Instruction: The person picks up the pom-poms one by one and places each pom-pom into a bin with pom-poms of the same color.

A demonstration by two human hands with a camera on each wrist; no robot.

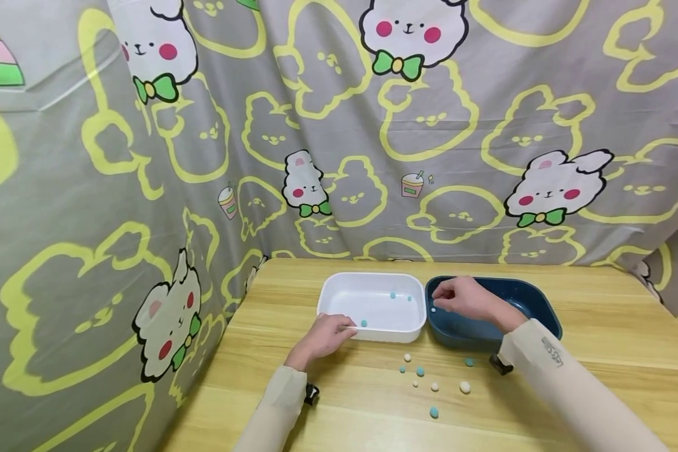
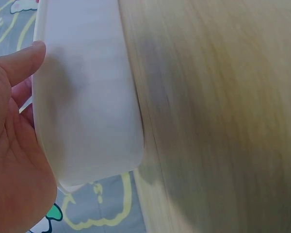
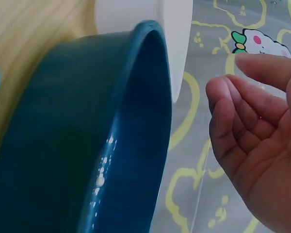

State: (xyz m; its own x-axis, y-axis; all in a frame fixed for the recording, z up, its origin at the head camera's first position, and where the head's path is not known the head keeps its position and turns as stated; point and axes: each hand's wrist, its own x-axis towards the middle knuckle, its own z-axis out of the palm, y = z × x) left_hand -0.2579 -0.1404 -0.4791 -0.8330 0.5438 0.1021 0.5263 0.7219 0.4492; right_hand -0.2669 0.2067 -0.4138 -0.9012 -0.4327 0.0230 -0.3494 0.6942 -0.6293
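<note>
My left hand (image 1: 326, 336) holds the near left rim of a white plastic tub (image 1: 373, 334). In the left wrist view the thumb (image 2: 31, 60) lies along the outer wall, with the other fingers behind the rim. Inside that tub lie a few small blue balls (image 1: 364, 323). Above the left part of a dark blue tub (image 1: 469, 342) hovers my right hand (image 1: 463, 298), its fingers bent and a gap between thumb and fingertips. Nothing shows between them in the right wrist view. A small white ball (image 1: 433, 310) is just below the fingertips, within the blue tub's outline.
On the wooden table (image 1: 610, 326), in front of the tubs, several small blue balls (image 1: 434, 412) and white balls (image 1: 464, 387) lie scattered. The tubs stand side by side. A patterned curtain (image 1: 344, 138) hangs behind and along the left side.
</note>
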